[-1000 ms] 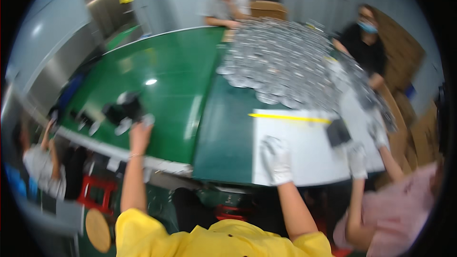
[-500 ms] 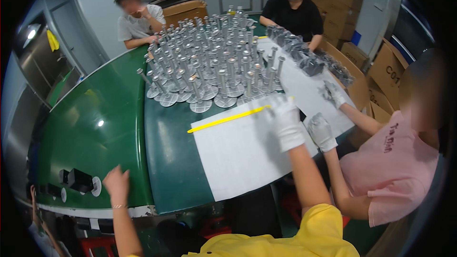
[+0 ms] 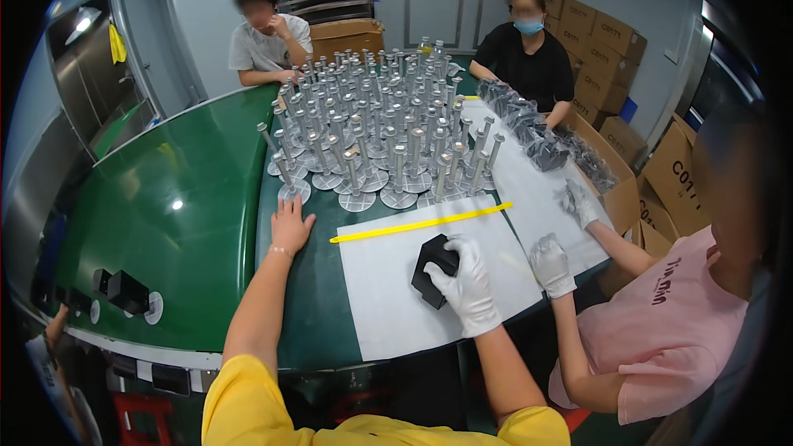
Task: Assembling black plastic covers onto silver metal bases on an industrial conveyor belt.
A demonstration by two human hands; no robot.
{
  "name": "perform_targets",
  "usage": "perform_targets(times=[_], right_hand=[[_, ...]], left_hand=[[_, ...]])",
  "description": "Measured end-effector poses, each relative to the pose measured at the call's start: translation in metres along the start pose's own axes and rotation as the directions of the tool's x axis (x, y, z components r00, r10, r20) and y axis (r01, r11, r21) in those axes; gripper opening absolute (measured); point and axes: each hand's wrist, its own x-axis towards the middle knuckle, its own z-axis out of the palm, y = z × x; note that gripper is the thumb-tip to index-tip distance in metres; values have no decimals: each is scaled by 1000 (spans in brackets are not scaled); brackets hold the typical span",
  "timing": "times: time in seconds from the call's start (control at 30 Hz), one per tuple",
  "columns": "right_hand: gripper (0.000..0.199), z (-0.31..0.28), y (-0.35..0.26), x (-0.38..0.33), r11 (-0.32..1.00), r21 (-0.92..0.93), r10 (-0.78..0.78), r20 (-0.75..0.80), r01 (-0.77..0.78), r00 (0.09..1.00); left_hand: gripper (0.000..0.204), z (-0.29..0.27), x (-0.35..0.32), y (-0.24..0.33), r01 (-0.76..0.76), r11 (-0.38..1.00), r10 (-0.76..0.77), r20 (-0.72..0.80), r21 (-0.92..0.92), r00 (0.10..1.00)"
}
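A black box-like block (image 3: 431, 274) is on the white sheet (image 3: 384, 314), gripped from its right side by my gloved right hand (image 3: 472, 291). That hand's thumb lies across the block's near face and its fingers are over the far edge. My bare left hand (image 3: 291, 230) reaches to the nearest left metal stand (image 3: 284, 169), fingers stretched out and thumb apart. Its fingertips are at the rim of the stand's round base; whether they touch it I cannot tell. Many similar upright stands (image 3: 388, 136) crowd together beyond.
A yellow strip (image 3: 421, 223) crosses the sheet's far edge. Black blocks with round bases (image 3: 130, 292) lie on the green conveyor belt (image 3: 173, 231) at left. Bagged dark parts (image 3: 529, 128) line the right side, beside a carton (image 3: 615, 198). A co-worker's gloved hands (image 3: 552, 266) are close by.
My left hand has gone from over the belt forward and right to the stands. My right hand has come left and nearer, and now holds the black block.
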Motion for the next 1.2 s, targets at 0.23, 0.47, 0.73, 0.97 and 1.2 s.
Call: perform_targets(times=[0.23, 0.47, 0.73, 0.97, 1.2], right_hand=[[60, -3, -53, 14, 938, -339, 72, 413, 80, 908], [55, 23, -182, 45, 851, 329, -405, -89, 410, 910], [47, 99, -162, -14, 854, 243, -506, 187, 459, 842], [53, 86, -149, -18, 903, 383, -310, 271, 194, 911], [37, 104, -44, -18, 819, 499, 154, 287, -285, 945]], left_hand=[[65, -41, -223, 54, -200, 972, 196, -40, -122, 980], [63, -66, -328, 77, -161, 961, 143, -94, -224, 985], [60, -60, -334, 83, -134, 961, 112, -105, -241, 988], [45, -28, -274, 94, -73, 987, 67, -50, -141, 997], [36, -37, -263, 83, 7, 994, -11, -33, -114, 999]])
